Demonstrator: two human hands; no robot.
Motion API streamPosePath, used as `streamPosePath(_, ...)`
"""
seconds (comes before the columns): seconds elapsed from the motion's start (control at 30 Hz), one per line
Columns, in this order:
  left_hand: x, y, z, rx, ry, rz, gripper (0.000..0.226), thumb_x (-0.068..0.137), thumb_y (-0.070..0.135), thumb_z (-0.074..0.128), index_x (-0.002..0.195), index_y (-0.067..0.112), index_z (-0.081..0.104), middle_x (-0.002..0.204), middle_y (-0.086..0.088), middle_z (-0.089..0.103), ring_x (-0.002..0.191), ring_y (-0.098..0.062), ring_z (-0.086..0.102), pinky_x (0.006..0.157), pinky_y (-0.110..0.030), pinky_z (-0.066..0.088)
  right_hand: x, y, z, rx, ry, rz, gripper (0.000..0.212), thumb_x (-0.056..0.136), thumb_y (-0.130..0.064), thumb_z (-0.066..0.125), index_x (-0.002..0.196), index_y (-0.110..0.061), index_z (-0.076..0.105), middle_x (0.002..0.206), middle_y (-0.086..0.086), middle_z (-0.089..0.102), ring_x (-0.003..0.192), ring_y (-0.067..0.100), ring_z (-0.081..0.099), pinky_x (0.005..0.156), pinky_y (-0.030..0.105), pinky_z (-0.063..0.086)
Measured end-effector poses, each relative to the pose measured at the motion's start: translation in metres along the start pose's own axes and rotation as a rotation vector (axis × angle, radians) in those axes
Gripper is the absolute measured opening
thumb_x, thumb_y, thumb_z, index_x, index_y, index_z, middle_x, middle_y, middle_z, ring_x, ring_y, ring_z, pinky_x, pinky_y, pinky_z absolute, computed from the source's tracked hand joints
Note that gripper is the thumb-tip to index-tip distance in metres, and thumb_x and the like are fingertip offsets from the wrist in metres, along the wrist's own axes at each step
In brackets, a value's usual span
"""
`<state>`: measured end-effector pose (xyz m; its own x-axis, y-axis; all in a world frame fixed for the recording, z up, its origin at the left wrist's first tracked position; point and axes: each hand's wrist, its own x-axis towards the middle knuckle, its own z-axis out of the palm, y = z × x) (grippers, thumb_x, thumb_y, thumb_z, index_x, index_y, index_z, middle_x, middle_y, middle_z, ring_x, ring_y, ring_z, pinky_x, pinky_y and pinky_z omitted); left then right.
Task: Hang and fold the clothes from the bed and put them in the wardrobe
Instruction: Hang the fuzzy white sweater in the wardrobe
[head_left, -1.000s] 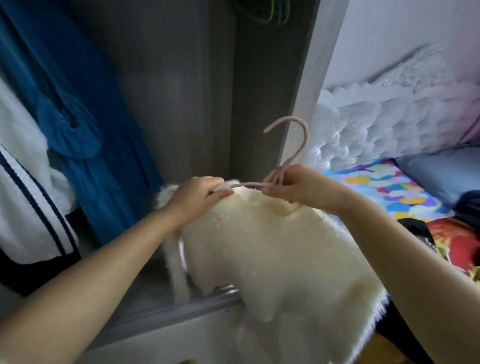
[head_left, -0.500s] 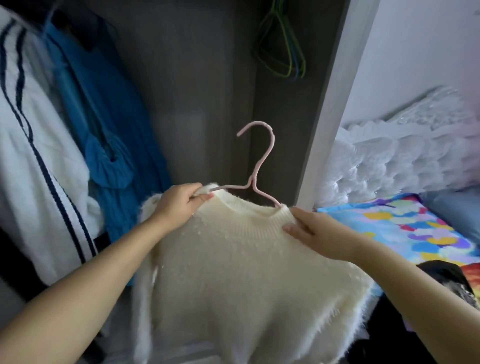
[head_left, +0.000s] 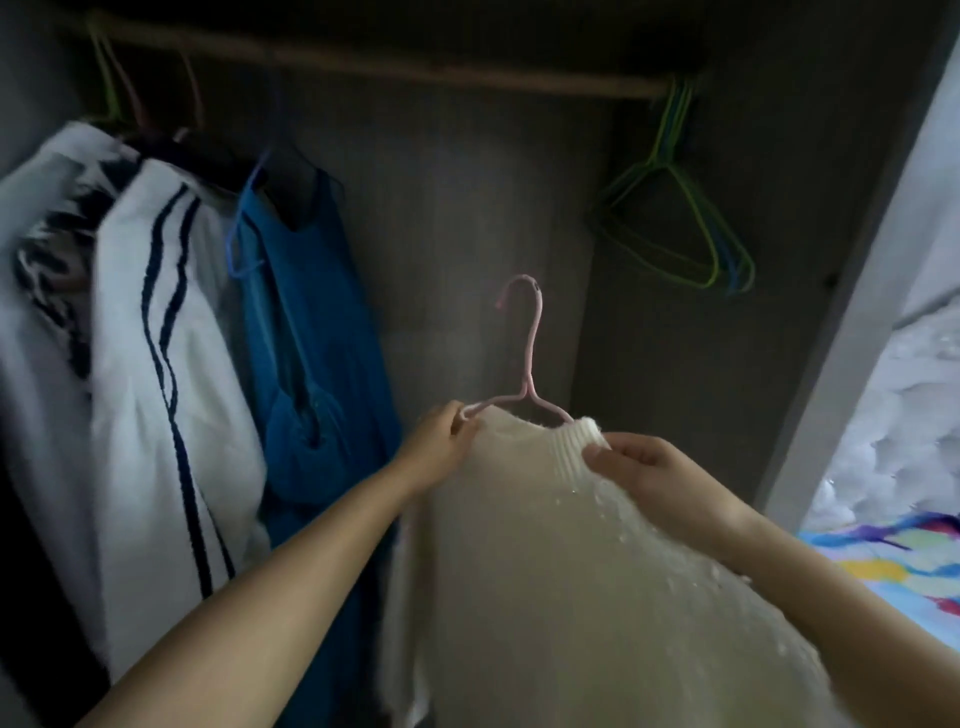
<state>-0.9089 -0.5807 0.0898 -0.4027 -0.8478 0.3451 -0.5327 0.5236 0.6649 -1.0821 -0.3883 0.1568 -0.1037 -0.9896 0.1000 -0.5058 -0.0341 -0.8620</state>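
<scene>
1. Your left hand (head_left: 439, 447) pinches the pink hanger (head_left: 524, 374) arm at centre frame.
2. Your right hand (head_left: 654, 480) grips the fuzzy cream sweater (head_left: 545, 571) at its ribbed collar, lower centre, below the wardrobe rail (head_left: 363, 62).

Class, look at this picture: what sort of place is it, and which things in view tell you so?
Most likely a bedroom, seen from in front of an open wardrobe. A rail carries hanging clothes such as a blue dress and spare hangers, and a bed with a colourful sheet stands at the right.

Fluffy knit sweater (head_left: 561, 571), wooden rail (head_left: 415, 65)
</scene>
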Motion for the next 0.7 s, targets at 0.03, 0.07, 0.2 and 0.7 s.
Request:
streamPosePath(0.03, 0.010, -0.003, -0.009, 0.011, -0.024, -0.022, 0.027, 0.099, 0.037, 0.044, 0.097, 0.012, 0.055, 0.103, -0.005, 0.055, 0.095, -0.024, 0.056, 0.081, -0.033, 0.044, 0.013, -0.010, 0.005, 0.009, -0.004, -0.005, 0.032, 0.098, -0.030, 0.050, 0.098, -0.004, 0.069, 0.095, 0.030, 0.065, 0.071, 0.025, 0.056, 0.069, 0.037, 0.043)
streamPosePath(0.07, 0.021, -0.008, -0.022, 0.034, -0.037, -0.028, 0.029, 0.099, 0.038, 0.042, 0.098, 0.012, 0.054, 0.105, -0.006, 0.056, 0.097, -0.025, 0.057, 0.081, -0.034, 0.045, 0.028, -0.019, 0.011, 0.009, -0.002, -0.011, 0.032, 0.098, -0.029, 0.049, 0.100, -0.003, 0.068, 0.092, 0.030, 0.066, 0.068, 0.023, 0.056, 0.066, 0.033, 0.042)
streamPosePath(0.2, 0.056, -0.018, -0.084, 0.332, 0.076, 0.115, 0.033, 0.097, 0.030, 0.044, 0.127, 0.016, 0.049, 0.128, -0.008, 0.051, 0.118, -0.028, 0.049, 0.099, -0.039, 0.039, 0.077, -0.058, 0.023, -0.036, 0.072, -0.044, 0.032, 0.098, -0.029, 0.048, 0.101, -0.005, 0.070, 0.078, 0.020, 0.066, 0.057, 0.015, 0.051, 0.055, 0.025, 0.038)
streamPosePath(0.7, 0.156, 0.003, -0.283, 0.786, 0.327, -0.314, 0.057, 0.096, 0.000, 0.039, 0.148, 0.004, 0.017, 0.136, -0.023, 0.046, 0.118, -0.039, 0.050, 0.085, -0.044, 0.043, 0.291, -0.244, 0.060, -0.218, 0.407, -0.272, 0.030, 0.098, -0.024, 0.042, 0.094, -0.001, 0.061, 0.069, 0.007, 0.054, 0.057, 0.016, 0.048, 0.039, 0.017, 0.033)
